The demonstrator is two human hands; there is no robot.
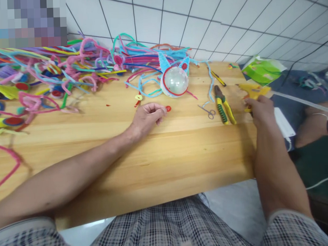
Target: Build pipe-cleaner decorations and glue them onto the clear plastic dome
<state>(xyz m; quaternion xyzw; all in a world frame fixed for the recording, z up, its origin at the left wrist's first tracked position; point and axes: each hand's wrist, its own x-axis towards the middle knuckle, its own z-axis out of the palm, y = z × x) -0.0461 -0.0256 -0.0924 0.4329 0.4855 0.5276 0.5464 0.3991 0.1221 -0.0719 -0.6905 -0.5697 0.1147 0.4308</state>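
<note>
My left hand [149, 116] rests over the middle of the table, its fingers pinched on a small red disc [168, 108]. At the right edge, my right hand [260, 109] is wrapped round the handle of a yellow glue gun [253, 91], with a clear glue stick [300, 100] running out of its back. Beyond the left hand stands a clear dome [176, 80] rimmed in red, with two blue pipe-cleaner ears [164, 62]. Small scissors [208, 111] and yellow-green pliers [224, 106] lie between my hands.
Pipe cleaners [92, 64] in many colours heap along the back and left. A yellow utility knife [218, 78] lies behind the pliers. Off the right end are a green packet [263, 70], a white power strip [283, 123] and another person's arm [312, 126].
</note>
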